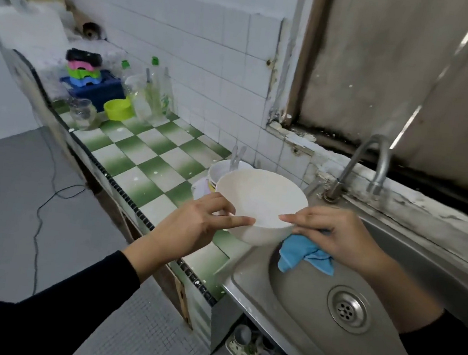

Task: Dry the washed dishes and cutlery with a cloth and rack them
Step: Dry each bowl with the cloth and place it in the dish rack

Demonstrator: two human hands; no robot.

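A cream bowl (262, 201) is held tilted above the join of the counter and the sink. My left hand (197, 226) pinches its near-left rim between thumb and fingers. My right hand (334, 237) grips the near-right rim, with a blue cloth (300, 252) bunched under its palm against the bowl's outer wall. Behind the bowl stands a stack of white bowls (222, 170) with cutlery (237, 155) sticking up out of it.
The steel sink (315, 299) with its drain (348, 308) and a tap (376, 162) lie to the right. Far along the green checked counter (147, 155) stand a blue rack (102, 90) holding coloured bowls, a lime bowl (119, 108), a glass jar (83, 113) and bottles (154, 94).
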